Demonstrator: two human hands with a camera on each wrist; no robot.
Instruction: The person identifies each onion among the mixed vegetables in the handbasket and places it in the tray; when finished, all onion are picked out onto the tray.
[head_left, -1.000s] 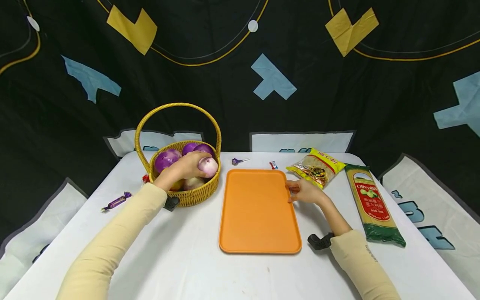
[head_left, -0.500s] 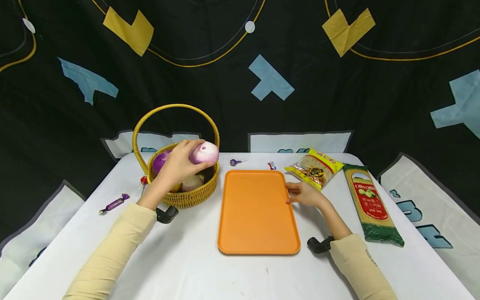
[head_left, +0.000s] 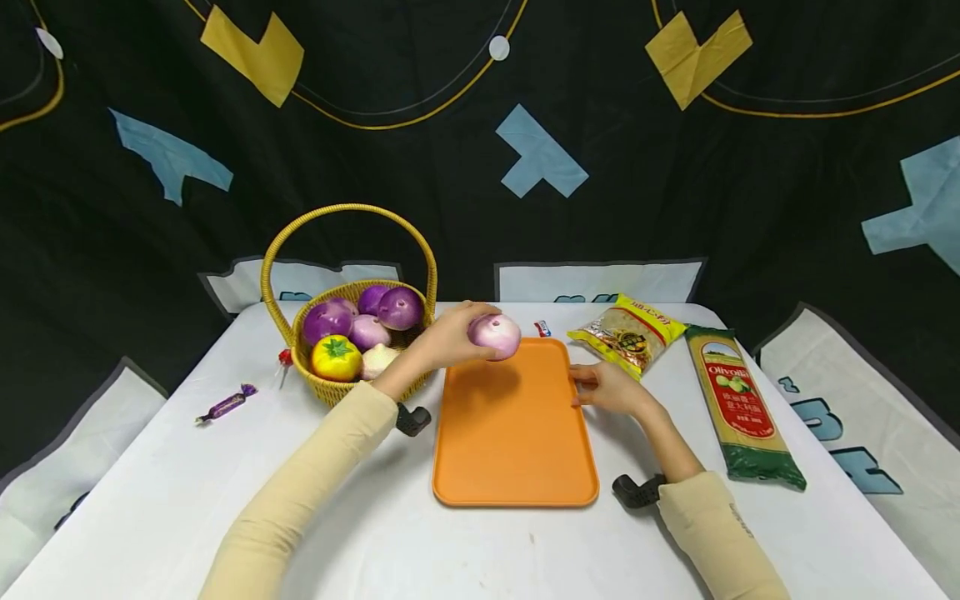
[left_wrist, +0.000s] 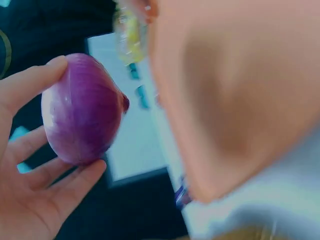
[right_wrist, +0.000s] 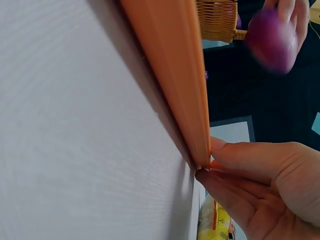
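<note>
White cloth covers the table point(head_left: 375, 533), backed by a black curtain with yellow and blue shapes. One left hand point(head_left: 450, 337) curls its fingers around a round pale-purple onion point(head_left: 495, 336), held just above the far end of the flat orange plastic tray point(head_left: 517, 442). One right hand point(head_left: 611, 387) pinches the tray's right rim, thumb above and fingers below. The onion looks smooth and could roll off the shallow tray if released from height; the tray may also slide if the pinch loosens. The woven yellow handled basket point(head_left: 352, 387) shows three purple onions, one yellow tomato-like vegetable and one pale bulb. Two food packets lie to the right, and at least two wrapped sweets are scattered about.
</note>
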